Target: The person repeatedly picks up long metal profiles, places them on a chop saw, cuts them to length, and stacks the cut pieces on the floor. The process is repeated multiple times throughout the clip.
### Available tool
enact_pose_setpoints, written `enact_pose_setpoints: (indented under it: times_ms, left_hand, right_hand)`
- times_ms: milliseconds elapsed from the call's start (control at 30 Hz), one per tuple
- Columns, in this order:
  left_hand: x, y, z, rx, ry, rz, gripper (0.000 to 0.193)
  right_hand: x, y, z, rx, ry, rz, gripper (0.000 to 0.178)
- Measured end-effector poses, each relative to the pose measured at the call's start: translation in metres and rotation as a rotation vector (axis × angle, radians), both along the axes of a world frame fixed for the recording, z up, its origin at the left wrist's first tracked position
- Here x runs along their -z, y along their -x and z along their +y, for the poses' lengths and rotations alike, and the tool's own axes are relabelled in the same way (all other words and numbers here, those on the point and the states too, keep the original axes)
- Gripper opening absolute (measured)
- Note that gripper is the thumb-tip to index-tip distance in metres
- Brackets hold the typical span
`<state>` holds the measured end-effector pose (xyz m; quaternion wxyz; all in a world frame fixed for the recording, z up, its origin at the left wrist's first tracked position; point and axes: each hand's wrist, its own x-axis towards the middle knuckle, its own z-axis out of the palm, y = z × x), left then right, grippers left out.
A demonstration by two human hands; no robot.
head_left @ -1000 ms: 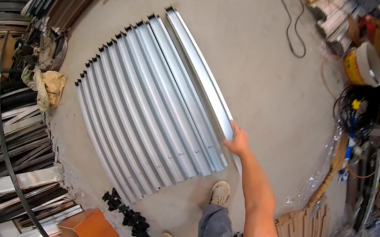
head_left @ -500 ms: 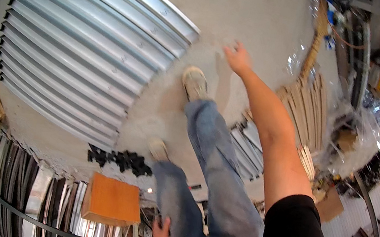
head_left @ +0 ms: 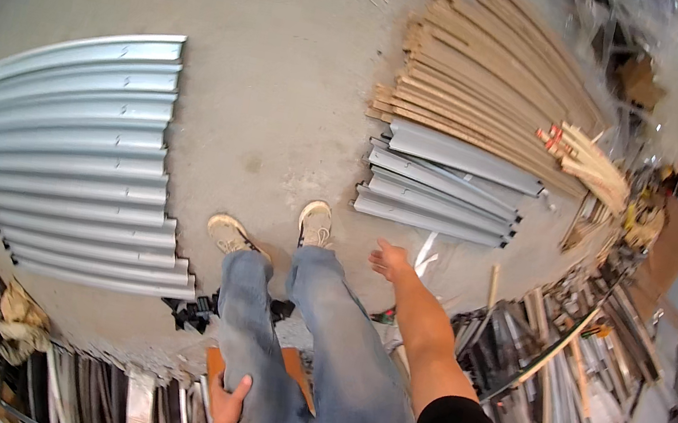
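Note:
My right hand (head_left: 392,261) reaches out over the floor with its fingers apart, holding nothing. Beyond it lies a small group of grey metal profiles (head_left: 449,196), and a white strip (head_left: 427,253) is on the floor just beside it. Low by my left thigh hangs my left hand (head_left: 228,404), thumb away from the fingers and nothing in it. Behind that hand shows part of an orange-brown box (head_left: 215,363), mostly hidden by my leg. Over on the left, a wide row of silvery metal profiles (head_left: 83,160) lies side by side on the concrete.
Long brown strips (head_left: 495,85) lie stacked at the far right, with pale wooden sticks (head_left: 590,159) on their end. Small black pieces (head_left: 192,312) sit near my left shoe (head_left: 235,234). Stored lengths of material (head_left: 101,400) line the near left; mixed bars (head_left: 547,363) fill the near right.
My view has swung to the right, bringing the brown strips and smaller profile group fully in. The right arm is drawn closer to my body. My feet have shifted and stand nearer together.

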<state>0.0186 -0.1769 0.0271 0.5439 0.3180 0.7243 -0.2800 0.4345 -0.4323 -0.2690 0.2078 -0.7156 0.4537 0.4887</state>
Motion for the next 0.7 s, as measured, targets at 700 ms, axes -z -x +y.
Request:
enact_pose_setpoints:
  times_ms: [700]
  left_hand:
    - [-0.061, -0.203, 0.100, 0.969, -0.126, -0.367, 0.055]
  right_hand:
    - [-0.338, 0.093, -0.146, 1.483, -0.728, -0.932, 0.027]
